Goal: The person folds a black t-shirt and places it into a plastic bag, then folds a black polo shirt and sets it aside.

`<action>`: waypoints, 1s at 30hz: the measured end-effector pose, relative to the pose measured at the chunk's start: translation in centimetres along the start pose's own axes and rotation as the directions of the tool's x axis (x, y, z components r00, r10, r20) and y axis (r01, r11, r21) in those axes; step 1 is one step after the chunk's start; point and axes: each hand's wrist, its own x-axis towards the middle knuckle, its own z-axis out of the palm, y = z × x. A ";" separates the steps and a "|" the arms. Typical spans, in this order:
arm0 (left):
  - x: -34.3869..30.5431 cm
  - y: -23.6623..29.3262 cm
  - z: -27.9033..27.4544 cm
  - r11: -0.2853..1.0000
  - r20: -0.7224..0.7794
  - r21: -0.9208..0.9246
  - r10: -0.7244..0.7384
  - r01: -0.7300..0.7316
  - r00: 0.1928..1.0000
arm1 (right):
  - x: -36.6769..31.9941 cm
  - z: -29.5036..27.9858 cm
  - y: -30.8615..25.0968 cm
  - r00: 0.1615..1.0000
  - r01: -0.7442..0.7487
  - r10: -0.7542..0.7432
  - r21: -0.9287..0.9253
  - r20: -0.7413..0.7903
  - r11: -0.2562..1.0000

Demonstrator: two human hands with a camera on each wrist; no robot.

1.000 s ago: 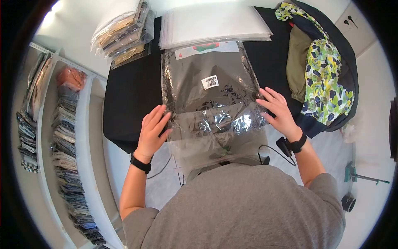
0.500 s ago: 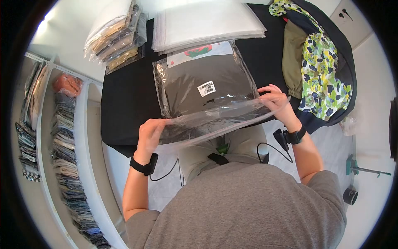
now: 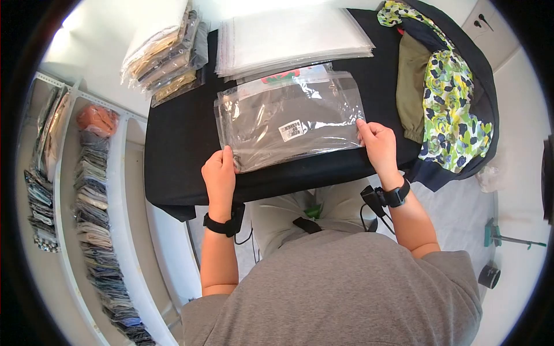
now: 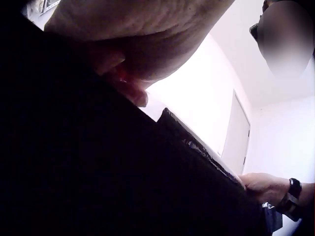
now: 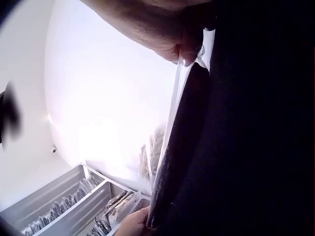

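Observation:
A clear plastic bag (image 3: 323, 104) holding a dark folded garment lies on the black-covered table, its clear flap folded back over the front. A white label (image 3: 291, 130) shows through it near the middle. At the bag's near left corner the left hand (image 3: 220, 176) pinches the edge, thumb on top. The right hand (image 3: 379, 147) pinches the near right edge the same way. In the right wrist view, the right hand's fingers (image 5: 186, 51) grip clear film at the bag's edge. The left wrist view shows the left hand (image 4: 133, 44) close up and dark, its grip unclear.
A stack of clear bags (image 3: 294, 37) lies behind the bag. Packed garments (image 3: 173, 57) are piled at the back left. Olive and floral clothing (image 3: 450, 109) lies on the right. Shelves of packed clothes (image 3: 95, 213) stand at the left, beside the black table cover (image 3: 179, 144).
The bag's clear near end, flat and hanging towards the body earlier, is now folded over the garment. Both hands have gone from spread fingers to pinching the near corners.

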 end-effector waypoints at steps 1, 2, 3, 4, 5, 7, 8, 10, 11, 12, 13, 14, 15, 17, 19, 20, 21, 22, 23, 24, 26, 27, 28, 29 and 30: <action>0.1 0.2 0.0 1.000 0.000 0.002 -0.001 0.001 1.000 | 0.0 0.3 0.0 0.998 0.013 -0.014 -0.030 -0.056 0.999; 0.2 0.4 0.0 0.999 0.005 0.041 -0.012 0.012 1.000 | 0.1 0.2 -0.1 0.998 0.012 -0.013 -0.029 -0.055 1.000; 0.3 0.5 0.0 0.997 0.009 0.080 -0.023 0.022 1.000 | 0.1 0.0 -0.4 0.999 -0.037 0.035 -0.095 -0.030 0.995; 0.3 0.5 -0.1 0.996 0.007 0.081 -0.024 0.023 1.000 | 0.2 -0.1 -0.7 0.996 -0.084 0.084 -0.163 -0.009 0.983; 0.3 0.5 -0.1 0.994 0.007 0.107 -0.021 0.021 1.000 | 0.2 0.0 -0.8 0.996 -0.084 0.084 -0.162 -0.008 0.983; 0.4 0.5 0.0 0.991 0.007 0.132 -0.020 0.019 1.000 | -0.2 0.8 -1.8 0.892 0.147 -0.308 -0.430 -0.332 0.891; 0.4 0.3 0.1 0.991 0.001 0.131 -0.016 0.016 1.000 | -1.0 1.1 -2.4 0.897 0.210 -0.343 -0.416 -0.278 0.885; 0.3 0.2 0.2 0.991 0.001 0.134 -0.018 0.018 1.000 | -1.9 2.6 -4.3 0.797 0.555 -0.604 -0.382 -0.010 0.739; 0.2 0.2 0.2 0.991 -0.004 0.135 -0.019 0.020 1.000 | -2.3 4.0 -5.1 0.776 0.604 -0.621 -0.415 0.111 0.680; 0.2 0.4 0.2 0.991 -0.011 0.134 -0.017 0.019 1.000 | -2.5 5.1 -5.6 0.744 0.655 -0.628 -0.439 0.230 0.615; 0.2 0.2 0.4 0.991 -0.010 0.134 -0.013 0.014 1.000 | -2.4 5.8 -5.4 0.745 0.653 -0.628 -0.441 0.226 0.616; 0.2 -0.2 0.5 0.994 -0.036 0.109 0.001 0.003 0.999 | -2.0 6.8 -4.8 0.750 0.645 -0.605 -0.498 0.267 0.579; 0.3 -0.2 0.4 0.996 -0.064 0.085 0.014 -0.009 0.998 | -1.8 7.4 -4.5 0.754 0.638 -0.580 -0.551 0.307 0.538; 0.4 -0.2 -0.4 0.994 -0.007 0.089 -0.070 0.070 0.998 | -1.3 7.7 -4.1 0.752 0.644 -0.576 -0.542 0.320 0.540; 0.1 0.5 -1.1 0.983 0.056 0.097 -0.162 0.156 0.985 | -1.3 7.7 -4.1 0.753 0.647 -0.565 -0.534 0.338 0.544; -0.3 1.1 -1.0 0.962 -0.086 0.272 0.010 0.013 0.996 | -1.4 7.6 -4.2 0.761 0.643 -0.538 -0.527 0.362 0.556; -0.6 1.9 -0.9 0.886 -0.190 0.454 0.205 -0.100 0.960 | -1.4 7.5 -4.3 0.769 0.638 -0.512 -0.522 0.384 0.566; -0.5 2.7 -0.8 0.887 -0.191 0.450 0.207 -0.102 0.960 | -1.3 7.4 -4.5 0.768 0.638 -0.513 -0.525 0.383 0.563; -0.3 3.6 -0.6 0.837 -0.056 0.425 0.405 -0.345 0.913 | -1.3 7.3 -4.5 0.765 0.643 -0.509 -0.520 0.395 0.562; -0.2 4.2 -0.5 0.740 0.070 0.365 0.583 -0.564 0.810 | -1.4 7.3 -4.6 0.761 0.648 -0.502 -0.514 0.411 0.562; 0.7 5.5 0.2 0.638 0.284 0.347 0.627 -0.688 0.725 | -0.9 6.9 -4.6 0.733 0.679 -0.502 -0.537 0.458 0.501; 1.5 5.8 0.7 0.521 0.483 0.294 0.642 -0.801 0.595 | -0.2 6.5 -4.6 0.706 0.706 -0.504 -0.556 0.498 0.439; 2.3 5.4 0.9 0.531 0.479 0.291 0.639 -0.796 0.602 | 0.5 5.9 -4.8 0.702 0.710 -0.499 -0.555 0.508 0.434; 3.3 4.6 1.0 0.402 0.560 0.388 0.611 -0.829 0.559 | 1.4 5.1 -5.1 0.632 0.770 -0.517 -0.545 0.578 0.333; 4.2 3.9 0.9 0.255 0.639 0.464 0.566 -0.848 0.521 | 2.4 4.5 -5.2 0.557 0.821 -0.525 -0.523 0.643 0.230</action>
